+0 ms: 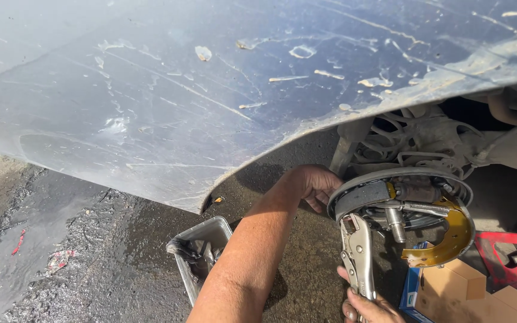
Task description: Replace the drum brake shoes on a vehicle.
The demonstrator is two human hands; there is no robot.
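Right at the bottom edge, the right hand is wrapped around the handles of the locking pliers, fingers closed on them; the pliers stand nearly upright with their nose up against the lower left of the drum brake assembly, though what exactly the nose bites on is too crowded to tell; the left forearm runs up the middle of the view and the left hand is cupped against the left rim of the backing plate, fingers curled behind it, apparently bracing it; the assembly sits in the wheel arch under the scuffed dark body panel, with a grey brake shoe on the left, a yellowish brake shoe curving down on the right, and a spring stretched between them; so this reads as the spring-and-shoe stage of brake work, and the next move likely calls for a firm, steady pull on the pliers while the other hand keeps the plate still; a slip could let the spring snap; packages now: a cardboard box with a blue side lies flat at lower right, a red plastic piece just beyond it, and a grey metal tray rests on the wet, gritty ground left of the forearm.
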